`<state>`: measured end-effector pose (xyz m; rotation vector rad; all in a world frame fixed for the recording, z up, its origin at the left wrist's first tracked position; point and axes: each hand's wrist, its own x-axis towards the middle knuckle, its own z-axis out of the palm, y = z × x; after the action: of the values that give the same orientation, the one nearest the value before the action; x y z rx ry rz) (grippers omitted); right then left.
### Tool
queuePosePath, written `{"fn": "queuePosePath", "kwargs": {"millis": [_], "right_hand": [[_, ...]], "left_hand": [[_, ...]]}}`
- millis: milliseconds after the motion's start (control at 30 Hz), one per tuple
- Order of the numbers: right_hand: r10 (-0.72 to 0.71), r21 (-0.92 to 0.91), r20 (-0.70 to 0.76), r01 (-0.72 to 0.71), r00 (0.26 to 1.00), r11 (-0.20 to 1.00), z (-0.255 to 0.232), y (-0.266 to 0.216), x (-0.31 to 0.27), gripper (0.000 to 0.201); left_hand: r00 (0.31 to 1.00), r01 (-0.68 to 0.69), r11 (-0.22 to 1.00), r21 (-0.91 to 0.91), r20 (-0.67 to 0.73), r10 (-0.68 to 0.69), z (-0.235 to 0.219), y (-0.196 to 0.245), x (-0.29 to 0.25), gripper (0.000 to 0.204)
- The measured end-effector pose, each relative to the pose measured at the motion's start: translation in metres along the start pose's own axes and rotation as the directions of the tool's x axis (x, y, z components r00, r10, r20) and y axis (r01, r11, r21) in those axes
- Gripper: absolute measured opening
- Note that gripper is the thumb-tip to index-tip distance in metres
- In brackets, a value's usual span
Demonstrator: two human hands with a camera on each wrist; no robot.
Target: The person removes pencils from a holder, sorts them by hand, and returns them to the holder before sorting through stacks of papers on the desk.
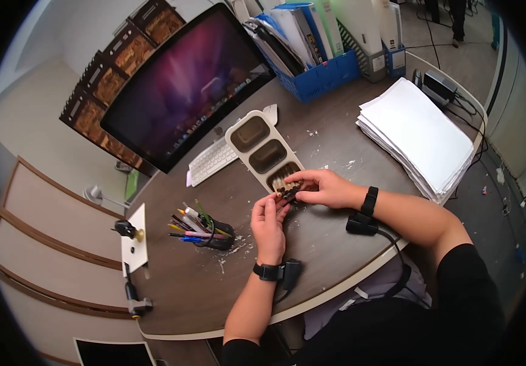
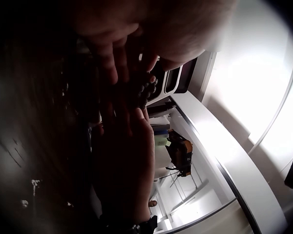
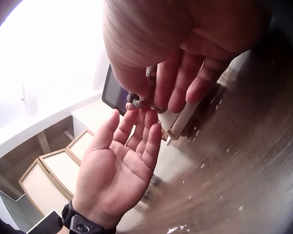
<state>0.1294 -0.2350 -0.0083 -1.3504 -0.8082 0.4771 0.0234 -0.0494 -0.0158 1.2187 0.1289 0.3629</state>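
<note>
No text, label, brand, number or sign can be read in any of the views. The markings on the spines of the binders (image 1: 321, 33) and on the dark panels (image 1: 113, 79) behind the monitor (image 1: 187, 85) are too small or blurred to make out.

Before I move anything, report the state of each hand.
Left hand: open, fingers loosely extended, fingertips at the bundle of small sticks.
Right hand: closed, holding the bundle of small sticks between thumb and fingers.
</note>
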Motion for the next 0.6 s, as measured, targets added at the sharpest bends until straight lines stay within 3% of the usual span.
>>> {"fn": "queuePosePath", "kwargs": {"millis": [233,367,500,600], "right_hand": [[-0.024,0.065,-0.053,0.027,0.998,0.998,0.002,0.003,0.001,0.057],[0.028,-0.095,-0.034,-0.031,0.999,0.995,0.0,0.005,0.004,0.067],[0.112,-0.148,-0.025,-0.115,0.993,0.982,0.002,-0.008,0.007,0.064],[0.028,-0.264,-0.083,-0.049,0.996,0.963,0.007,0.002,0.016,0.061]], "left_hand": [[1.0,-0.022,0.999,0.043,-0.014,0.023,0.001,-0.004,0.005,0.024],[0.998,0.002,1.0,0.027,-0.066,-0.001,0.005,0.0,0.005,0.029],[0.999,0.012,0.982,0.188,0.045,-0.021,0.007,0.001,0.004,0.046],[0.999,0.025,0.989,0.146,0.039,-0.032,0.008,0.0,0.006,0.051]]}}
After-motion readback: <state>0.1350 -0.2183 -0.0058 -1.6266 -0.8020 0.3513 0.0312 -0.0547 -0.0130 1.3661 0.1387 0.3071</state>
